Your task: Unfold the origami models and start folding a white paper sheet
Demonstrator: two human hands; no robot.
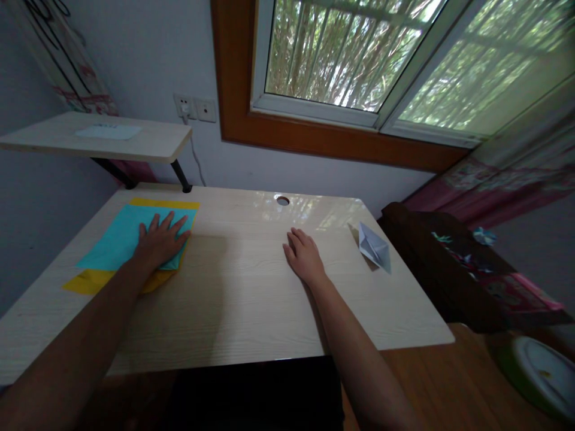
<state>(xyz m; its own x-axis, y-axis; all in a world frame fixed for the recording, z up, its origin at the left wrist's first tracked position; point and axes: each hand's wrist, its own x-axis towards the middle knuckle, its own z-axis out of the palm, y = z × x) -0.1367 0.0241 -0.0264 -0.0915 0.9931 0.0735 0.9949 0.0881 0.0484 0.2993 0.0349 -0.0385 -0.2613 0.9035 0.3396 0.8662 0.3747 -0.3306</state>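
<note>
My left hand point(159, 240) lies flat, fingers spread, on the right part of a turquoise paper sheet point(119, 236). That sheet sits on top of a yellow sheet point(87, 280) at the left of the pale wooden desk point(242, 299). My right hand point(304, 254) rests palm down on the bare desk near its middle, fingers together, holding nothing. A white folded paper boat point(374, 246) stands on the desk to the right of my right hand, a hand's width away.
A raised shelf point(148, 146) with a white sheet point(108, 131) stands at the back left. A cable hole point(283, 200) is at the desk's rear. A dark chair with patterned cloth point(453, 269) sits right of the desk. A round green-rimmed object point(536, 374) lies on the floor.
</note>
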